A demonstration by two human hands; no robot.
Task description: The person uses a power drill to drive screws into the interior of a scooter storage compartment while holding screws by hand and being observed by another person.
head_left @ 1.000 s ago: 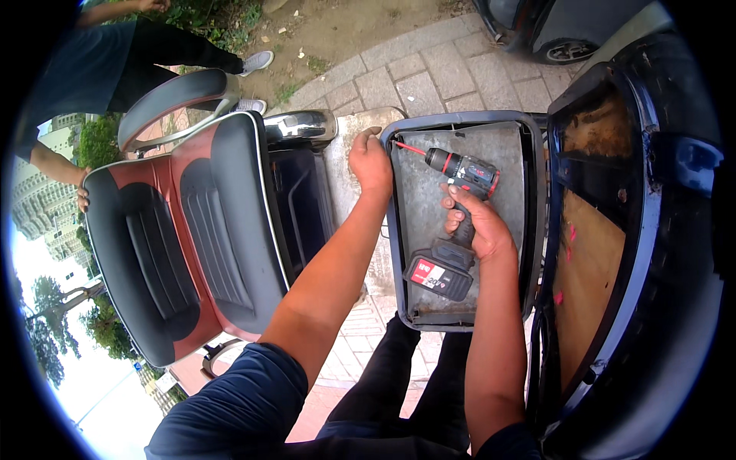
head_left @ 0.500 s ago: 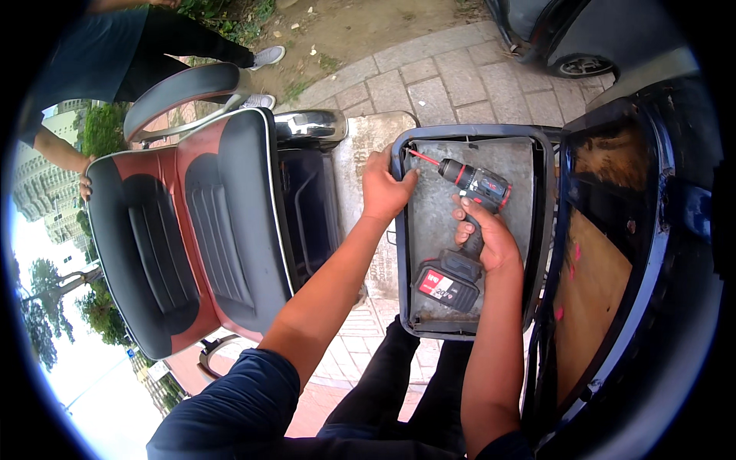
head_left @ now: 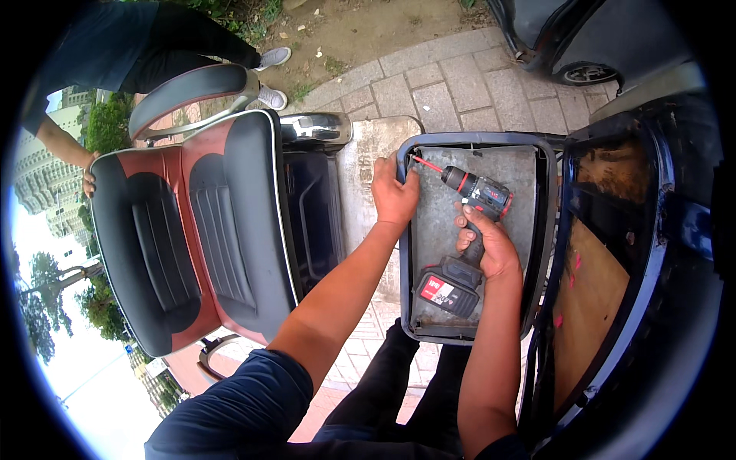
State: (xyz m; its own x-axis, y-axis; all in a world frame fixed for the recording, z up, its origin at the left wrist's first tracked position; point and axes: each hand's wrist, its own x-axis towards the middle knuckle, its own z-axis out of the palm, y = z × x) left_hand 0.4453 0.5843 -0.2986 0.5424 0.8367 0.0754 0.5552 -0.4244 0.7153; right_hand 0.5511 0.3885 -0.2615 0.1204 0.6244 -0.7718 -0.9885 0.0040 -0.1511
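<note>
Head view: got a cordless drill (head_left: 477, 198) held in the right grip (head_left: 491, 244) over a shallow metal tray (head_left: 438, 230), aiming its red bit (head_left: 428, 164) at the far-left corner (head_left: 411, 149), pinching the rim (head_left: 405, 253) nearby with the left grip (head_left: 395, 197).

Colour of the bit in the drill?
Red bit, in the cordless drill; head view shows it best.

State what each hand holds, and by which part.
Right hand: cordless drill, by its handle. Left hand: grey frame, by its left rim near the top.
</note>
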